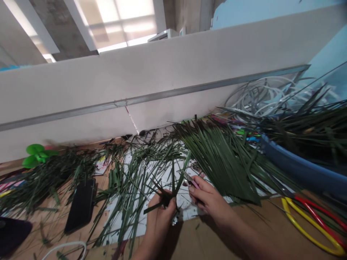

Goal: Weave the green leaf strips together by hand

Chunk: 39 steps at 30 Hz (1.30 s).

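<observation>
My left hand [159, 213] is closed around a small bundle of green leaf strips [169, 186] that fan upward from my fist. My right hand [208, 198] is closed on a small pink-handled tool [191, 180], its metal tip pointing at the strips. Both hands hover low over white paper [184, 211] on the wooden table, close together. A thick sheaf of long green leaf strips [219, 159] lies just right of my hands.
Loose green strips [130, 169] litter the table. A black phone [81, 204] lies at left, a green plastic fan [36, 155] beyond it. Red and yellow scissors [311, 220] rest at right near a blue tub [300, 166] of leaves. White cables [262, 97] coil behind. A white partition [162, 79] backs the table.
</observation>
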Available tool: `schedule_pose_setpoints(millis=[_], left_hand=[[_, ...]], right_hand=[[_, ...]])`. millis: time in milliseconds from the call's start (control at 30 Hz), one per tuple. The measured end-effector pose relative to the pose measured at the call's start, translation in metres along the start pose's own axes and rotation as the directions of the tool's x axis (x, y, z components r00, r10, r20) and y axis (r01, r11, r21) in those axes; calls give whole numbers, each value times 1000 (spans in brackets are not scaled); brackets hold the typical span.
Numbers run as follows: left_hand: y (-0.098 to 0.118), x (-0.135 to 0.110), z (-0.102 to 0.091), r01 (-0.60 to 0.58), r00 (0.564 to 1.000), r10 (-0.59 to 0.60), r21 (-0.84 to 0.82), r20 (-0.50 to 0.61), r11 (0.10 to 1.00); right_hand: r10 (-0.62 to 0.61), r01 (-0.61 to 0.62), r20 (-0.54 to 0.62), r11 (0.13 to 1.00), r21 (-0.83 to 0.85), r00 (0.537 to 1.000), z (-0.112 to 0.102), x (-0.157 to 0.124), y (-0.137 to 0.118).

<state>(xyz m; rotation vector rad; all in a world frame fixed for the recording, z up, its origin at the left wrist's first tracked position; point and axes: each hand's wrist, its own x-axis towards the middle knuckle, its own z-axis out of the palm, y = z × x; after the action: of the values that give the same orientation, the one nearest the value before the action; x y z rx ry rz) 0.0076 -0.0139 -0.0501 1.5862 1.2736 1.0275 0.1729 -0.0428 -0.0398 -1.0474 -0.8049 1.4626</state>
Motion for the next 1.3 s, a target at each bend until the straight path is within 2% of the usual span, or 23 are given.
schedule_pose_setpoints(millis=[267,567,700,800,900,967,1067,1133,1300], left_hand=[[-2,2,-2,69,997,-69,-10,24,998],[-2,2,-4,76,997,-75,-48,26,996],[3,5,-5,169,985,-165,-90,53,981],[6,3,-4,258,966,-248,-232,73,938],[8,0,0,322,945,-315,-422,88,847],[8,-2,2,335,935,-347,-489,71,806],[8,-4,4,348,926,-372,-516,62,782],[8,-6,6,385,915,-388,-522,110,761],[9,-15,15,462,886,-390,-554,251,692]], right_hand=[[-21,21,-6,1000,-12,1000,-2,5,1],[2,-2,-20,1000,7,1000,-3,3,-9],[-22,22,9,1000,4,1000,-7,9,1],[3,0,67,999,-38,998,-7,9,6],[-4,14,103,995,-98,995,-7,7,8],[-74,80,65,992,-95,995,-9,9,8],[-167,163,-93,985,-55,981,-14,14,6],[-153,147,-171,988,-45,973,-15,14,2],[-87,103,-187,991,80,979,-10,7,-7]])
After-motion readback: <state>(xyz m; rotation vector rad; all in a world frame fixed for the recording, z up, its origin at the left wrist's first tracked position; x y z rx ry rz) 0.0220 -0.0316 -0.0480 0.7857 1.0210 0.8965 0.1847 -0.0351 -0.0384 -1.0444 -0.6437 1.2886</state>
